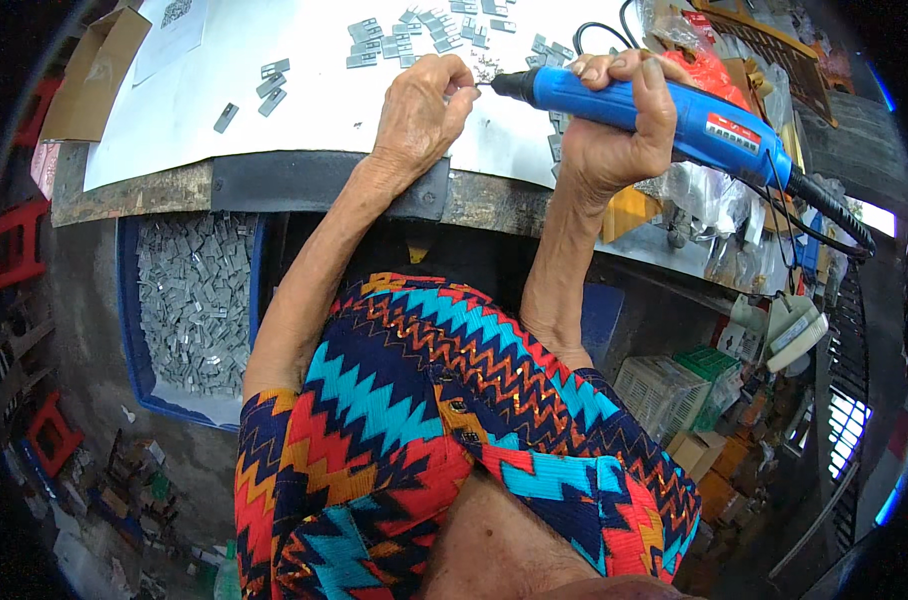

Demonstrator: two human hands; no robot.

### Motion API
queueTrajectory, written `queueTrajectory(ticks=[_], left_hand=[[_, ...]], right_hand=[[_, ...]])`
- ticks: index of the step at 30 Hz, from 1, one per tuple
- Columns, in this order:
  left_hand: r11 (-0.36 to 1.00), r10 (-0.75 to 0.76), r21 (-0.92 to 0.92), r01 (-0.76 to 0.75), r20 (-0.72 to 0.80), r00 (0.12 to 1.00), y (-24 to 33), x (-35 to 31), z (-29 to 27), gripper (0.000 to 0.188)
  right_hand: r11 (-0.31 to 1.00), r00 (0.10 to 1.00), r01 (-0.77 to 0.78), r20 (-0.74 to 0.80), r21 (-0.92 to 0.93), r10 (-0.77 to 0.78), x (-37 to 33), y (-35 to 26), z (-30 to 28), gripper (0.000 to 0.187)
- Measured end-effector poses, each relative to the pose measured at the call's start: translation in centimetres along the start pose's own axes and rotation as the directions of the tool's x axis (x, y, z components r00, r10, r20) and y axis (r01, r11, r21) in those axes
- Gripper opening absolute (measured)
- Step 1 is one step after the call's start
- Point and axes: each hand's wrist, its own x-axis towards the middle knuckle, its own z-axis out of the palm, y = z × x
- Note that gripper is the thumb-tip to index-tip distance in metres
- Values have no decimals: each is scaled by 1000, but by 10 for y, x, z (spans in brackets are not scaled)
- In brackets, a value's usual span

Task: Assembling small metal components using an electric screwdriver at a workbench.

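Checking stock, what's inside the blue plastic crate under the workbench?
The blue plastic crate holds a heap of small grey metal clips. Its right part is hidden behind the left forearm.

We cannot make out what the left hand [421, 105] pinches at its fingertips: the piece is too small, and the fingers cover it. The tip of the blue electric screwdriver [654, 105] vanishes behind those same fingers. The right hand [614, 125] wraps the tool's middle, hiding that stretch of it. The small grey metal parts [414, 38] scattered on the white sheet [304, 110] are cut off by the top edge. The blue bin [129, 300] of grey pieces lies partly beneath the bench edge [304, 180], its far part unseen.
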Motion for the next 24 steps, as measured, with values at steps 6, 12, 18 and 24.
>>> queueTrajectory(ticks=[6,12,18,24], left_hand=[[999,13,32,-12,-37,999,-2,-2,2,12],[997,68,34,-67,-13,998,-1,-2,-1,12],[1000,31,9,-30,-33,999,-2,-4,-1,10],[999,47,7,-47,-28,999,-2,-4,-3,10]], right_hand=[[1000,1000,-4,6,-14,4,-1,-1,-1,21],[999,999,-31,21,8,31,-5,0,0,23],[997,998,-41,40,64,38,-5,0,0,22],[997,998,-47,44,62,44,-6,1,6,21]])
